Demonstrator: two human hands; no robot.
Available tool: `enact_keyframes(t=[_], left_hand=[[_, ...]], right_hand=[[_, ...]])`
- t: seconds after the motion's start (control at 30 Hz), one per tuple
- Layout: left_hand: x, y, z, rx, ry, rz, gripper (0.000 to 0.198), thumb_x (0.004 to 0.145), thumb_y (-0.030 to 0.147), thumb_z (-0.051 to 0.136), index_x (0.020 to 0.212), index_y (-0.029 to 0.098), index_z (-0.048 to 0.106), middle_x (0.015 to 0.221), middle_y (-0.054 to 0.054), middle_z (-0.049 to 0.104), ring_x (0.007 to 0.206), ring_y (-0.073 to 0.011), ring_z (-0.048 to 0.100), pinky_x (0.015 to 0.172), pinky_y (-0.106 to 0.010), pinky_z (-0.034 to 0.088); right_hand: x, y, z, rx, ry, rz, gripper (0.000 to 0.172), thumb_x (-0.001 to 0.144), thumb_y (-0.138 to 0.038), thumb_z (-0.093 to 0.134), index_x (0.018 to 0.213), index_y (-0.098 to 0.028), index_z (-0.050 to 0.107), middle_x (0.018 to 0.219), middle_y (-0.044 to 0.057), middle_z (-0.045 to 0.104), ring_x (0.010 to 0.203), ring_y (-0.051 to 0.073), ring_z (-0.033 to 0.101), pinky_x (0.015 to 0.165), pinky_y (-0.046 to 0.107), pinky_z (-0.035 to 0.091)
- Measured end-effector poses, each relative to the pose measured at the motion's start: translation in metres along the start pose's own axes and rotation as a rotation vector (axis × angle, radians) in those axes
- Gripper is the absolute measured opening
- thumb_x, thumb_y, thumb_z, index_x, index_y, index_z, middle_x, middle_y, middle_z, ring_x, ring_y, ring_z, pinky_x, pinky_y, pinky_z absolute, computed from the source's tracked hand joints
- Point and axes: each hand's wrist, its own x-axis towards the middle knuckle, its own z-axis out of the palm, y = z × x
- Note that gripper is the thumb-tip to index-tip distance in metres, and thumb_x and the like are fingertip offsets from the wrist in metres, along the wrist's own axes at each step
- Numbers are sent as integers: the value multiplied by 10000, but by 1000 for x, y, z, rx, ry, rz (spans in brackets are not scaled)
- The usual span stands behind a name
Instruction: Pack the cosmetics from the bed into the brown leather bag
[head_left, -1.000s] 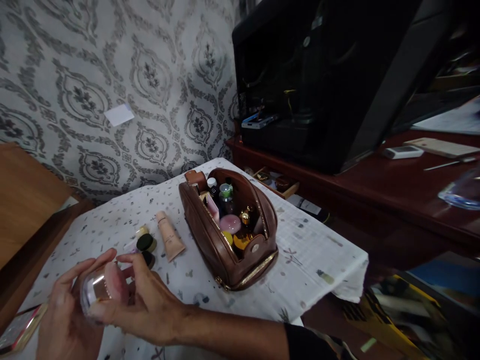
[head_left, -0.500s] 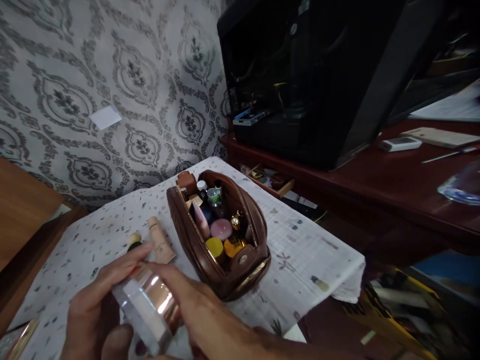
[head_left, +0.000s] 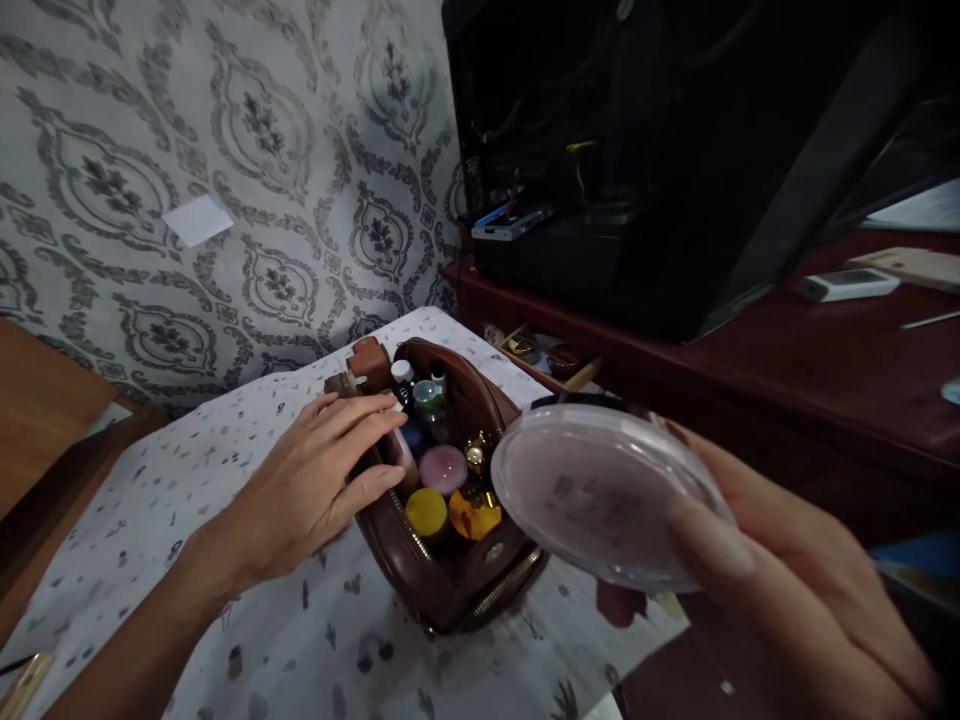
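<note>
An unzipped brown cosmetic bag [head_left: 397,560] stands on the cloth-covered table. Inside it I see a pink jar [head_left: 443,469], a yellow lid [head_left: 426,513], an amber bottle [head_left: 475,512], a green-tinted clear bottle [head_left: 432,405] and a white-capped bottle [head_left: 403,372]. My left hand [head_left: 311,475] lies over the bag's left rim, fingers stretched out beside a pale pink tube [head_left: 401,455]. Right of the bag, my right hand [head_left: 780,560] grips a round clear cosmetic jar [head_left: 600,495], tilted so its flat face shows, thumb across it. The jar covers part of the bag's right side.
Patterned white cloth [head_left: 262,640] covers the table. Behind to the right, a large black screen [head_left: 600,200] stands on a dark red desk [head_left: 750,370] with a partly open drawer [head_left: 577,378]. A small white device [head_left: 851,285] lies on the desk. Patterned wallpaper [head_left: 300,180] rises behind.
Both hands were together on a clear and rose-gold jar in front of the bag. Now they are apart: the left has reached to the bag's rim, the right has moved rightward with the jar.
</note>
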Motion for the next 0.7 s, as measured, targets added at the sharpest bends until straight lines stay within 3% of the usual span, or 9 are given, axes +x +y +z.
enact_keyframes(t=[0.1,0.17,0.4,0.53,0.7], left_hand=[[1,-3,-2,44,-51,-25,385,1060,411,378,1345,260,587,1445,-54,576,1305,-261,544,1098,-441,441],[-1,-5,0,61,-1,8,345,1066,370,368,1286,250,605,1398,-52,601,1264,-240,563,1070,-410,454],[-10,-15,6,90,107,111,269,1047,237,420,1269,242,571,1362,-58,601,1289,-203,548,1090,-351,445],[-14,-16,5,89,107,102,282,1036,235,441,1279,213,582,1372,-88,596,1321,-225,542,1113,-367,451],[-15,-17,7,70,93,92,294,1040,251,430,1283,201,587,1398,-99,587,1346,-236,528,1144,-395,435]], right_hand=[[13,-5,2,-396,168,-186,409,863,-623,626,1032,-258,698,746,53,647,565,203,547,440,311,445],[23,-12,8,-569,177,-262,434,880,-658,578,964,-245,685,717,44,627,579,204,555,446,305,445],[58,-36,36,-800,-17,-330,475,953,-578,540,659,-209,486,609,-10,490,536,120,445,452,247,362],[76,-31,46,-900,-100,-379,442,963,-505,547,659,-203,439,598,-33,453,538,97,399,482,246,311],[84,-25,45,-1048,-139,-377,296,962,-375,546,730,-197,505,572,-50,455,499,91,393,512,261,315]])
